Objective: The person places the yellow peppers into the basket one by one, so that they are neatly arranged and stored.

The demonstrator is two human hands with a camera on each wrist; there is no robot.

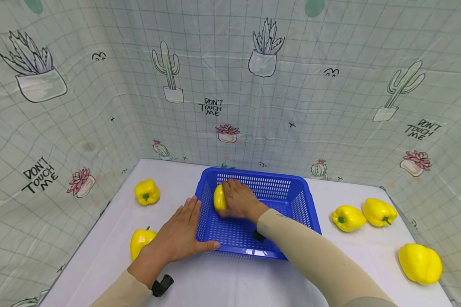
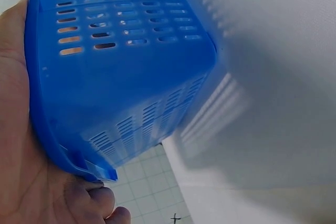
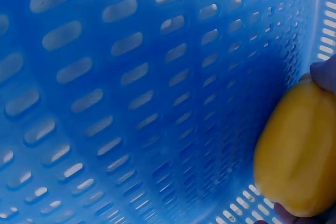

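A blue plastic basket (image 1: 253,252) with slotted walls stands on the white table. Inside it, toward the left end, my right hand (image 1: 240,199) grips a yellow bell pepper (image 1: 220,198). The right wrist view shows that bell pepper (image 3: 299,150) low in the basket, with fingers at both of its ends. My left hand (image 1: 180,232) lies against the basket's left rim, fingers extended and thumb over the near corner. In the left wrist view the palm (image 2: 16,119) touches the outside of the basket rim (image 2: 37,87).
Left of the basket lie a bell pepper (image 1: 147,192) and another bell pepper (image 1: 140,241), partly behind the left hand. On the right are three more: one bell pepper (image 1: 348,218), a second bell pepper (image 1: 379,212) and a nearer bell pepper (image 1: 420,264). A patterned curtain (image 1: 230,85) encloses the table.
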